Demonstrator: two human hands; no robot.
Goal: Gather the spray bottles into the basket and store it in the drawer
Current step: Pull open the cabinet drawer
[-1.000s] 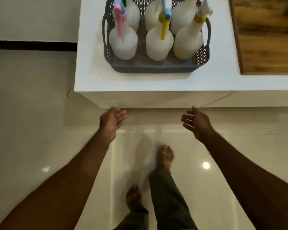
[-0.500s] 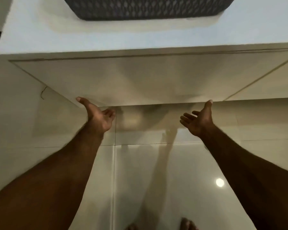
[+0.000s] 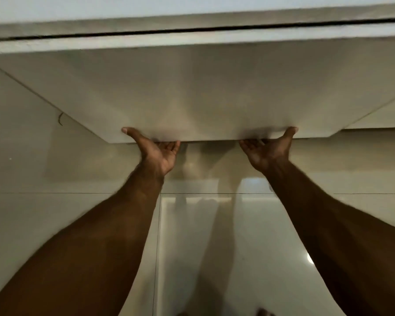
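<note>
— Where is the left hand [image 3: 160, 153]?
— Palm up at the drawer [image 3: 196, 92] front's lower edge, thumb on its face, fingers [image 3: 172, 145] hooked beneath.
— And the right hand [image 3: 268, 151]?
— The same grip (mirrored); the drawer lies above both, below the table [image 3: 192, 5] top.

The drawer front [image 3: 203, 94] looks smooth and slightly satin, and the floor tiles [image 3: 249, 236] are glossy and reflect light like polished ceramic.
</note>
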